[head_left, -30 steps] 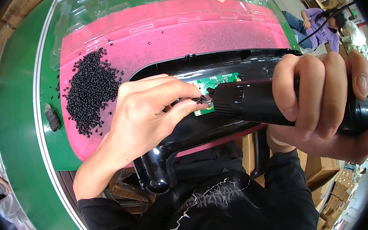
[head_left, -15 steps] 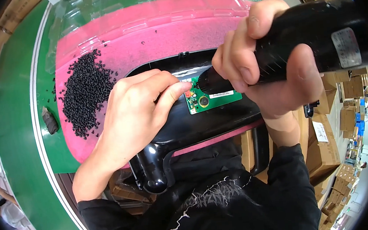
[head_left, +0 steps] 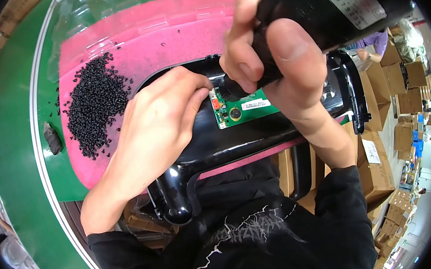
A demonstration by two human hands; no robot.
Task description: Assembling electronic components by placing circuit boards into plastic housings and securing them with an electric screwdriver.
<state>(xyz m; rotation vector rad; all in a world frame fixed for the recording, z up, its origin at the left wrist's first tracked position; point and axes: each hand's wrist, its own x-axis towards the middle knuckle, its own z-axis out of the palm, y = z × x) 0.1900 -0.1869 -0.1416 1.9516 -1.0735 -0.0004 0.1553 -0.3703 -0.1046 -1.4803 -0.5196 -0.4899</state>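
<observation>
A green circuit board (head_left: 249,114) with a white label lies in a glossy black plastic housing (head_left: 226,144). My right hand (head_left: 284,67) is wrapped round a thick black power screwdriver (head_left: 302,9), tilted with its nose down at the board's upper left part. Its bit is hidden from sight. At the board's left edge my left hand (head_left: 165,113) is closed, thumb and forefinger pinched close to the screwdriver's nose. Anything between those fingertips is too small or hidden to make out. My right hand and the tool cover the board's right part.
A heap of small black screws (head_left: 95,104) lies left on the pink mat (head_left: 177,48). Clear plastic trays (head_left: 139,26) stand behind. A dark grey wrapped piece (head_left: 52,138) rests on the green table (head_left: 22,151). Cardboard boxes (head_left: 375,172) and another person (head_left: 374,46) are at the right.
The screwdriver's body has swung up and become steeper, and my right hand has shifted a little left and up with it. My left fingertips have moved slightly left and up.
</observation>
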